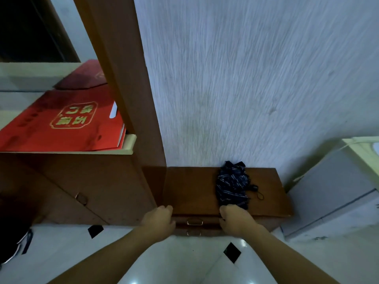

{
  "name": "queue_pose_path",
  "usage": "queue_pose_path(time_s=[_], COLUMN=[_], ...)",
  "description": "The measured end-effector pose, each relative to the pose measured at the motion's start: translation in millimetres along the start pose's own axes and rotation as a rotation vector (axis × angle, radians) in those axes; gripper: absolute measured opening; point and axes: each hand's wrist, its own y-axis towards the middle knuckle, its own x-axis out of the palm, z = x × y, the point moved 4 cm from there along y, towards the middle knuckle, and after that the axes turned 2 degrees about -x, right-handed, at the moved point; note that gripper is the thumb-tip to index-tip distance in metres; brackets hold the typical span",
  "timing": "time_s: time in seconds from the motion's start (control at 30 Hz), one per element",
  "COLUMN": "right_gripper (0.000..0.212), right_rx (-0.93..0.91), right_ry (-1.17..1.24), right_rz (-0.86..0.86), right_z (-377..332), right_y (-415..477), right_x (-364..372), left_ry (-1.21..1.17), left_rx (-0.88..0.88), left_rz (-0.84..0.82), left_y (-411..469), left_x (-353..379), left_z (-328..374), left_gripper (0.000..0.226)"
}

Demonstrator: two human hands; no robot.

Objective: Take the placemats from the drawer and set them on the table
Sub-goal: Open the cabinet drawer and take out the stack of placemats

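A low brown wooden cabinet stands against the wall below me. Its top drawer has a small metal handle on the front and looks shut or nearly shut. My left hand rests on the drawer front left of the handle, fingers curled at the cabinet's top edge. My right hand sits on the drawer front right of the handle, fingers curled the same way. No placemats are visible; the inside of the drawer is hidden.
A dark striped folded umbrella lies on the cabinet top just above my right hand. A taller shelf unit on the left holds red boxes. A white appliance stands to the right. White floor tiles lie below.
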Motion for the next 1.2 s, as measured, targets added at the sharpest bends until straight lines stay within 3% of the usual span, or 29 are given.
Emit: queue_pose_path(time_s=[0.27,0.4,0.5,0.63,0.93,1.2], right_gripper=[0.034,0.025,0.008,0.015,0.005,0.043], right_rx=[0.14,0.147,0.156,0.124,0.005,-0.035], right_ry=[0.102,0.138,0.152,0.149,0.095,0.104], right_rz=[0.029,0.036,-0.01,-0.026,-0.084,-0.017], right_z=[13.5,41.0,65.7,95.2,114.1,123.3], right_y=[52.3,88.1,114.2,152.3,226.1,292.9], right_x=[70.9,124.7,172.1,234.4,330.8,377.8], left_ry=[-0.055,-0.047,-0.041,-0.096,-0.143,-0.114], left_rx=[-0.037,-0.036,-0.074,-0.109,-0.139,-0.008], left_rz=[-0.049,-0.026,-0.039,-0.034,0.03,0.13], left_y=[74.3,114.6,141.9,178.8,259.9,319.6], left_x=[61.0,124.2,184.4,268.4,376.0,422.2], left_z=[-53.5,-64.8,-67.2,-61.7,-46.5,-52.4], left_gripper=[0.025,0.04,0.043,0.038,0.037,0.042])
